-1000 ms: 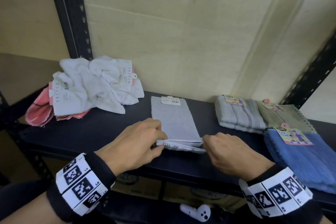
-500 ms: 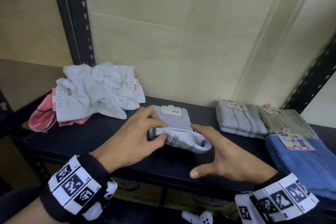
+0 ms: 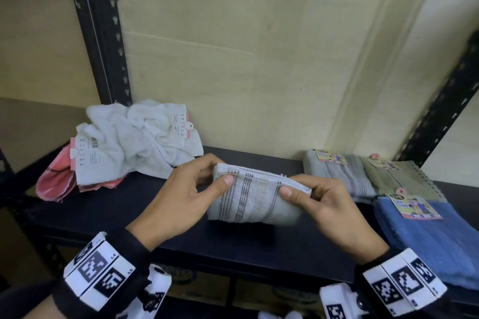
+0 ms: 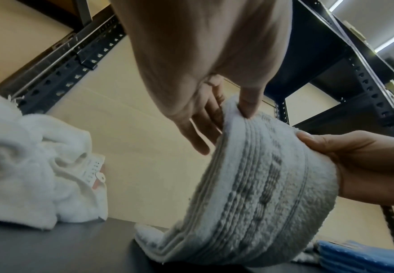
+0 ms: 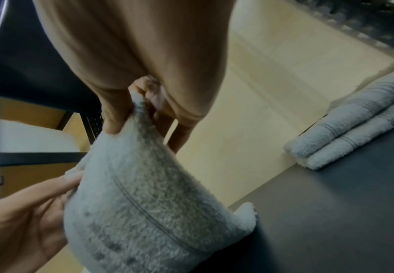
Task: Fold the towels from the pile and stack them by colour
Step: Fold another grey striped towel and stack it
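Note:
A folded grey striped towel (image 3: 255, 198) hangs above the black shelf (image 3: 108, 212), its lower fold touching the shelf in the left wrist view. My left hand (image 3: 217, 179) pinches its upper left corner, thumb in front, fingers behind. My right hand (image 3: 295, 190) pinches the upper right corner the same way. The left wrist view shows the grey towel (image 4: 256, 194) bent between my left hand (image 4: 235, 109) and my right hand (image 4: 354, 166). The right wrist view has the grey towel (image 5: 144, 212) pinched by my right hand (image 5: 132, 110).
A loose pile of white towels (image 3: 134, 145) over a pink towel (image 3: 54, 184) lies at the shelf's left. At the right lie a folded grey towel (image 3: 342, 176), a green towel (image 3: 399, 181) and a blue towel (image 3: 435, 241). Black uprights (image 3: 96, 28) flank the shelf.
The grey towel has been folded over and lifted off the shelf. My right hand, flat and open half a second ago, now pinches the towel's right corner.

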